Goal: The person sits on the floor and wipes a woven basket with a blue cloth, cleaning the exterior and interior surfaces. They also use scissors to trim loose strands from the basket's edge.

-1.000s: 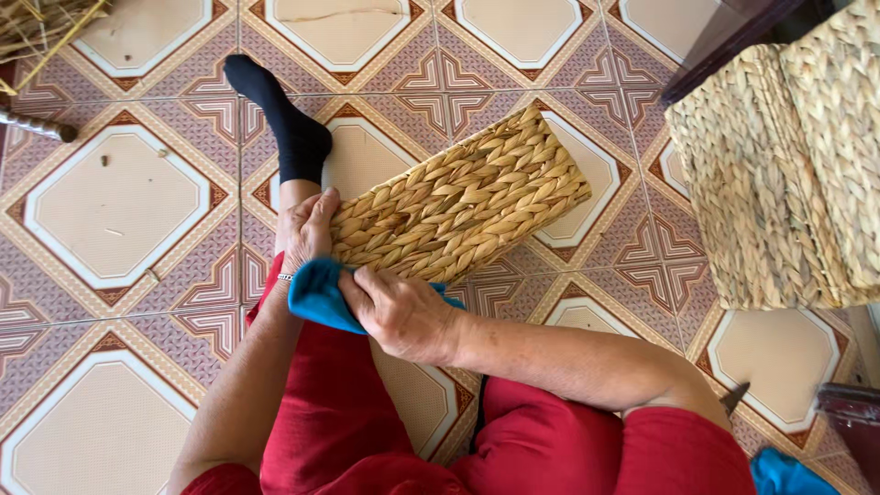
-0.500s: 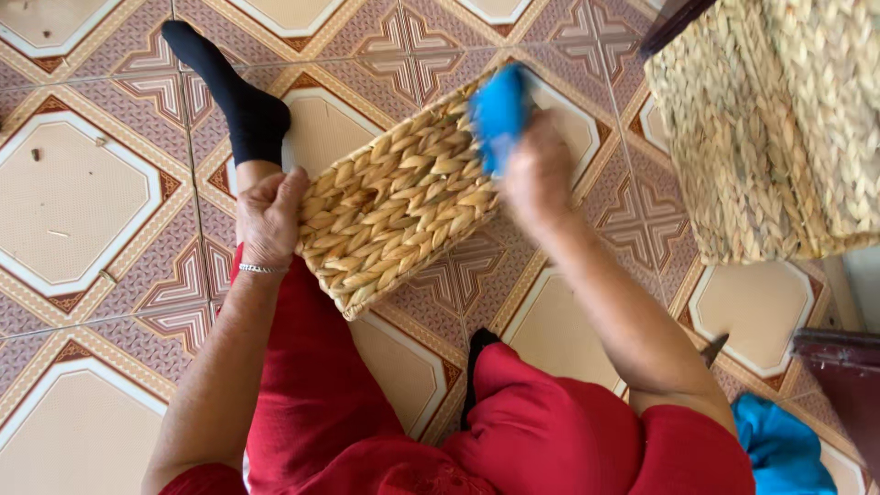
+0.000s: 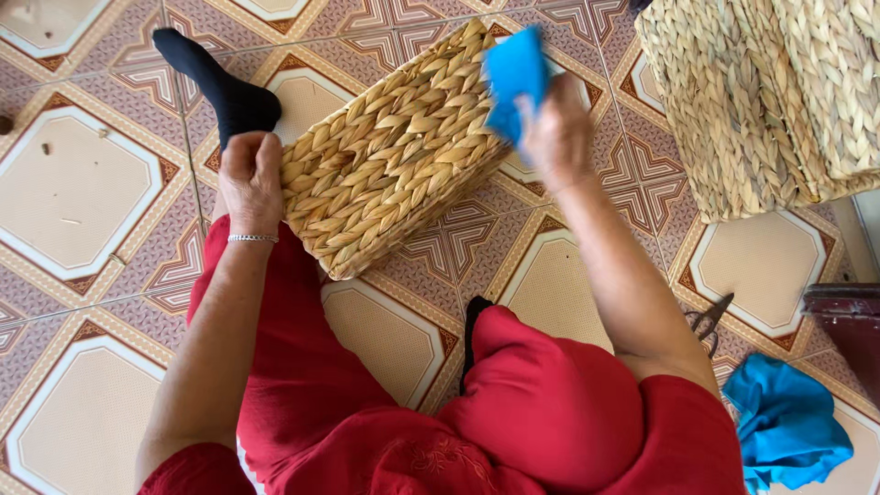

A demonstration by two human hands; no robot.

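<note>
A woven straw basket (image 3: 394, 156) lies on its side across my left leg, which wears red trousers and a black sock. My left hand (image 3: 249, 179) presses flat against the basket's near left end. My right hand (image 3: 555, 133) is at the basket's far right end, shut on a blue cloth (image 3: 515, 78) that touches the weave there.
More woven baskets (image 3: 770, 101) stand at the upper right. A second blue cloth (image 3: 786, 429) lies on the patterned tile floor at the lower right, next to scissors (image 3: 708, 321) and a dark wooden piece (image 3: 848, 321).
My right hand has carried the blue cloth from the basket's near left end along the weave to its far right end. My left hand has stayed on the basket.
</note>
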